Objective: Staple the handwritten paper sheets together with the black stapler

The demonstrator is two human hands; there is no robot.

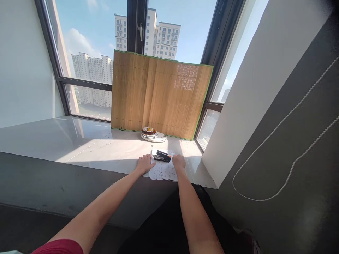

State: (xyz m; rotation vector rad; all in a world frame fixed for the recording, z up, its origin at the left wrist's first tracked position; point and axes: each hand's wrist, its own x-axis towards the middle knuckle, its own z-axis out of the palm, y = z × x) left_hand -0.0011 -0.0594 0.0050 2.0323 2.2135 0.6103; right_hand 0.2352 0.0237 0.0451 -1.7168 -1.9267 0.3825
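A printed sheet of paper lies on the grey windowsill near its front edge. A black stapler with an orange mark rests on the paper's far end. My left hand lies flat on the sill, fingers touching the paper's left edge. My right hand rests curled at the paper's right edge, just right of the stapler; whether it grips anything is hidden.
A stack of white plates with a brown dish on top stands behind the paper. A bamboo mat leans upright against the window. A white wall closes the sill's right side; a bead cord hangs there.
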